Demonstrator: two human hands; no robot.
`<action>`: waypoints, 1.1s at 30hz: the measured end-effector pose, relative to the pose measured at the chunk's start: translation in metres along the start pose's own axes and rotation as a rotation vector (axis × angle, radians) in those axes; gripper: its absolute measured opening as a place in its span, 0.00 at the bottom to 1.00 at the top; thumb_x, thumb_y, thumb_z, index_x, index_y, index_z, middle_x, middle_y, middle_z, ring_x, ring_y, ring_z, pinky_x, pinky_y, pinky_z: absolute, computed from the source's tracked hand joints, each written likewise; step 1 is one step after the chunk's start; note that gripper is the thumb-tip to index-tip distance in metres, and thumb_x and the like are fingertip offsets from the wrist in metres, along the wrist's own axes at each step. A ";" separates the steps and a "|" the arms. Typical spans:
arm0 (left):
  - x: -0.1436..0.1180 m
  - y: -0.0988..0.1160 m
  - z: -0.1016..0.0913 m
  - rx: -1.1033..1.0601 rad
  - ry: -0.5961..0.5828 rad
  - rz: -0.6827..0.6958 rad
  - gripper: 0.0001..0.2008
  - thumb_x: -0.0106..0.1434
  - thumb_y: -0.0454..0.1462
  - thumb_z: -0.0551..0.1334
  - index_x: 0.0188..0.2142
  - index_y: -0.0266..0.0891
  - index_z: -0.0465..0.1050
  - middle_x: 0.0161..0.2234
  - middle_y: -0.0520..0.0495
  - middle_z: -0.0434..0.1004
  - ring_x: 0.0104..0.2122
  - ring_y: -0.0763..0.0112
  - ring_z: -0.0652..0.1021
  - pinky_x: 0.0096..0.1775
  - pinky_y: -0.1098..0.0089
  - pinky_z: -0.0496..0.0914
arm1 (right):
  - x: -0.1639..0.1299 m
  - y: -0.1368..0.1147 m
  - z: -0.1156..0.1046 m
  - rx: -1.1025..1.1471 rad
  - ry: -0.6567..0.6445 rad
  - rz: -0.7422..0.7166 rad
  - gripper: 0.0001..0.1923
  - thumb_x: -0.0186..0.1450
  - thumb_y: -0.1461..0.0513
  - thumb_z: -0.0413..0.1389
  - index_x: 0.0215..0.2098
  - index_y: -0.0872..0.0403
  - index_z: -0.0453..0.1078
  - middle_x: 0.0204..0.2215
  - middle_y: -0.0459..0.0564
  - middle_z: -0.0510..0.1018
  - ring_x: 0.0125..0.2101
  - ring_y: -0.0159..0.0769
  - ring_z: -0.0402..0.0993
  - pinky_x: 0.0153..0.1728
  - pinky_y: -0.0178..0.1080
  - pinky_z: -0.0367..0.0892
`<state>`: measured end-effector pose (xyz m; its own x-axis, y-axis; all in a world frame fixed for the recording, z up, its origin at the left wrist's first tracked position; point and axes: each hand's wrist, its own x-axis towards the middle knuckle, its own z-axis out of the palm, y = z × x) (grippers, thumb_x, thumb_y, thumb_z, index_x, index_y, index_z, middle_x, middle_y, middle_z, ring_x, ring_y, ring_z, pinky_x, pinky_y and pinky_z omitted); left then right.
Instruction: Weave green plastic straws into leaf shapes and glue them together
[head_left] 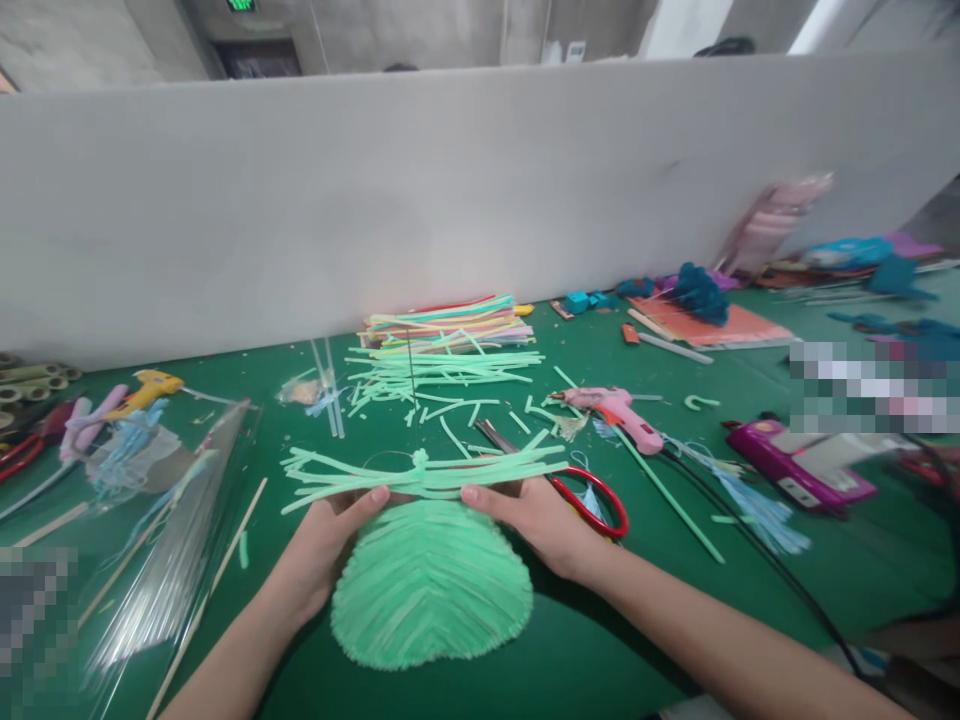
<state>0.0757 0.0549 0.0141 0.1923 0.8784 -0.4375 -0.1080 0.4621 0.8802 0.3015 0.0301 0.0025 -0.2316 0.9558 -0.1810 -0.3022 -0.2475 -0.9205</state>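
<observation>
While the green woven leaf (431,585) lies near on the green table (645,620), the left hand (322,545) and right hand (536,515) pinch its top strips between curled fingers. Right behind lie red scissors (596,495); farther, a straw pile (442,345).

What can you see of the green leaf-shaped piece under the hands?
The green leaf-shaped piece looks built from pale green straws in slanted rows meeting at a centre line, with a rounded outline. It lies flat on the green table. The left hand and right hand press loose straw strips along its far edge.
</observation>
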 end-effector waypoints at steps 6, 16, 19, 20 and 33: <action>0.003 -0.004 -0.002 0.045 0.001 -0.010 0.18 0.52 0.45 0.71 0.37 0.34 0.81 0.39 0.39 0.84 0.42 0.54 0.81 0.40 0.66 0.74 | 0.005 0.005 -0.002 0.029 0.016 0.008 0.22 0.54 0.52 0.68 0.43 0.55 0.75 0.37 0.50 0.83 0.41 0.42 0.78 0.44 0.43 0.71; 0.003 -0.005 -0.004 0.147 -0.004 -0.011 0.22 0.48 0.43 0.74 0.41 0.36 0.78 0.37 0.42 0.84 0.37 0.57 0.82 0.40 0.64 0.74 | 0.005 0.005 -0.005 -0.299 0.039 -0.049 0.23 0.56 0.45 0.63 0.39 0.55 0.74 0.34 0.50 0.81 0.34 0.40 0.77 0.36 0.40 0.70; 0.006 -0.007 -0.006 0.137 0.053 0.018 0.22 0.49 0.45 0.73 0.41 0.37 0.77 0.36 0.44 0.84 0.36 0.59 0.82 0.39 0.65 0.74 | 0.005 0.006 -0.006 -0.736 0.217 -0.157 0.21 0.56 0.45 0.63 0.33 0.54 0.71 0.29 0.49 0.79 0.28 0.37 0.74 0.29 0.37 0.66; 0.005 -0.007 -0.006 0.137 0.071 0.024 0.22 0.49 0.45 0.73 0.41 0.37 0.77 0.36 0.44 0.84 0.36 0.59 0.82 0.39 0.65 0.74 | 0.004 0.007 -0.006 -0.866 0.266 -0.215 0.20 0.58 0.45 0.61 0.32 0.53 0.70 0.27 0.48 0.78 0.27 0.36 0.72 0.29 0.36 0.64; -0.004 -0.010 0.007 0.123 0.161 0.022 0.25 0.46 0.46 0.75 0.42 0.37 0.77 0.35 0.43 0.84 0.37 0.56 0.82 0.36 0.65 0.75 | -0.001 -0.004 -0.005 -1.109 0.263 -0.430 0.17 0.69 0.53 0.48 0.27 0.52 0.68 0.22 0.46 0.76 0.22 0.32 0.67 0.28 0.35 0.58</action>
<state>0.0829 0.0457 0.0082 0.0317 0.9007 -0.4333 0.0114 0.4331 0.9013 0.3073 0.0309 0.0045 -0.0734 0.9612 0.2658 0.6754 0.2440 -0.6959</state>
